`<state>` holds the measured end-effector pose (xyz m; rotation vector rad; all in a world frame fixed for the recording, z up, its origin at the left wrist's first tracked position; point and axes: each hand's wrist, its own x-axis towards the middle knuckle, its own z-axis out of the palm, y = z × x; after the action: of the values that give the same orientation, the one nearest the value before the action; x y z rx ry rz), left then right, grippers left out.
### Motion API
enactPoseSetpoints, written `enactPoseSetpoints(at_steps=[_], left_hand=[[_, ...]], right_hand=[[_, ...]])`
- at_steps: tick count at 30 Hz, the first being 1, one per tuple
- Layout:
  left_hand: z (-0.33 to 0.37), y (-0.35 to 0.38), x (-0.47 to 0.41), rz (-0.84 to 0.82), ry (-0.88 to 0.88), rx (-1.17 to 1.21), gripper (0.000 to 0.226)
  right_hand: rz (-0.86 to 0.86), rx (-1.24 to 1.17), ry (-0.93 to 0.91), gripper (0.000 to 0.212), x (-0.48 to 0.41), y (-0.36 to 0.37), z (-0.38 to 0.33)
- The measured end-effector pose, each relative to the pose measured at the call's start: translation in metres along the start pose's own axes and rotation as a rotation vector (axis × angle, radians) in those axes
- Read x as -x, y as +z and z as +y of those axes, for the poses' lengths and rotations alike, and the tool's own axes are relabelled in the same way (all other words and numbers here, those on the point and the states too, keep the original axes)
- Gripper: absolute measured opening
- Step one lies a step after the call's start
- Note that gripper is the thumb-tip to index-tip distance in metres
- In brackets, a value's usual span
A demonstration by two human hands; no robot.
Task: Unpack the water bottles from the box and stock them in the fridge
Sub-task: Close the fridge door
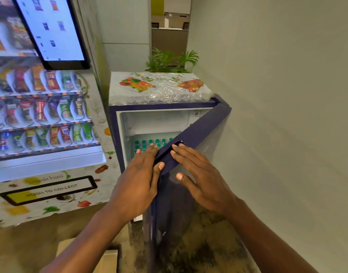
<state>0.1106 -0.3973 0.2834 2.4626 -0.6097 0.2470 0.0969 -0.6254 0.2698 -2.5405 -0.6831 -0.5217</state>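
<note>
1. Behind the part-open door (204, 128), inside one fridge (159, 119), stand water bottles (147, 143) with round teal caps, roughly ten visible.
2. Two hands: left hand (137, 184) grip clamped on the glossy purple door's edge; right hand (198, 174) grip apart, flat against it.
3. One cardboard box (112, 262) sits near left.

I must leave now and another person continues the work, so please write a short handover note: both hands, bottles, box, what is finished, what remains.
Left hand: grips the edge of the fridge door, thumb on it.
Right hand: flat on the door's outer face.
Water bottles: teal caps in rows inside the fridge; the door is partly open.
Box: on the floor, lower left; contents hidden.
Done: many bottles stocked.
Left: probably check the box, then shut the door.
</note>
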Motion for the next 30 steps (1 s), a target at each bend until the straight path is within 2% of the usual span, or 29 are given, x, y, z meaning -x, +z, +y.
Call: enactPoseSetpoints(at_steps=[10, 17, 23, 30], left_hand=[[-0.037, 0.009, -0.035, 0.254, -0.094, -0.251, 0.059], [-0.076, 0.018, -0.066, 0.346, -0.131, -0.478, 0.060], [-0.108, 0.026, -0.095, 0.303, -0.250, -0.581, 0.090], [-0.145, 0.023, -0.127, 0.172, -0.226, -0.535, 0.125]], right_hand=[[-0.033, 0.108, -0.209, 0.074, -0.059, 0.035, 0.037], [-0.074, 0.200, -0.238, 0.085, -0.101, 0.051, 0.065], [-0.111, 0.222, -0.214, 0.095, -0.135, 0.068, 0.078], [-0.118, 0.220, -0.144, 0.100, -0.171, 0.087, 0.082]])
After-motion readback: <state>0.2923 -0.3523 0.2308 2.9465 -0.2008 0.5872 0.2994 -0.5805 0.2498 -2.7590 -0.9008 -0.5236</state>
